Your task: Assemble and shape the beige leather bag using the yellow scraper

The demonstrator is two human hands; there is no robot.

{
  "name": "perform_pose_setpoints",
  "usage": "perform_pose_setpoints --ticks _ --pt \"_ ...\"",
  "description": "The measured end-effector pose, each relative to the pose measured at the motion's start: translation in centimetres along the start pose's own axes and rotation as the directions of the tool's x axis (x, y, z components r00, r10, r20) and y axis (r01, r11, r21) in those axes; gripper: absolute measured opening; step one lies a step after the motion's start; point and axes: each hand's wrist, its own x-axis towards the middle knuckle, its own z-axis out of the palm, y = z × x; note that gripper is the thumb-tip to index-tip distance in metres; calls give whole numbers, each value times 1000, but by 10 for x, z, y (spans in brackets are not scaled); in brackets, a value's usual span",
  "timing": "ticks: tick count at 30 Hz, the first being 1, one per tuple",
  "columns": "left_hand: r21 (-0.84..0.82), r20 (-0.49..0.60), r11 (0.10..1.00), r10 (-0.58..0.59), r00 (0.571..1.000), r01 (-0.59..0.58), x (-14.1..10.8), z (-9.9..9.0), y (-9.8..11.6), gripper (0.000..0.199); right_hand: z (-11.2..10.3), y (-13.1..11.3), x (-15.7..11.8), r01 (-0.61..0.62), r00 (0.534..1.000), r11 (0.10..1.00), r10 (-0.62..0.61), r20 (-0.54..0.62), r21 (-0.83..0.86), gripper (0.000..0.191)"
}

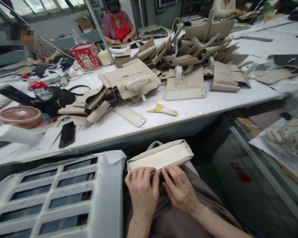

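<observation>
The table point(223, 100) behind the bag point(162, 156) bears a phone point(67, 134).

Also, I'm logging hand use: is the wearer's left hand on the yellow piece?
No, the left hand touches a beige bag; the yellow piece lies on the table.

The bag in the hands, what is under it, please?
Brown trousers show below the bag. Whatever lies directly under is covered by the bag, left hand and right hand.

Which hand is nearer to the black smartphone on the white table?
Left: the left hand is at the beige handbag, lower and rightward of the smartphone in the picture; the right hand touches the same handbag, farther right.
</observation>
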Motion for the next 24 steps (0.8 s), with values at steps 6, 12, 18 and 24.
perform_pose_setpoints --ticks 6,12,18,24 --pt "43 -61 998 -37 997 39 -11 -7 -25 9 7 -11 7 48 999 999 -48 25 9 39" --pt "-84 -119 990 -125 985 115 -24 0 -41 7 16 -20 13 114 993 992 -115 36 50 39" --pt "-337 -155 907 -318 935 253 -32 11 -45 16 22 -28 22 158 986 982 -162 35 106 39" --pt "-623 -92 711 -480 872 326 -37 31 -49 46 27 -31 24 171 984 978 -175 29 116 39"
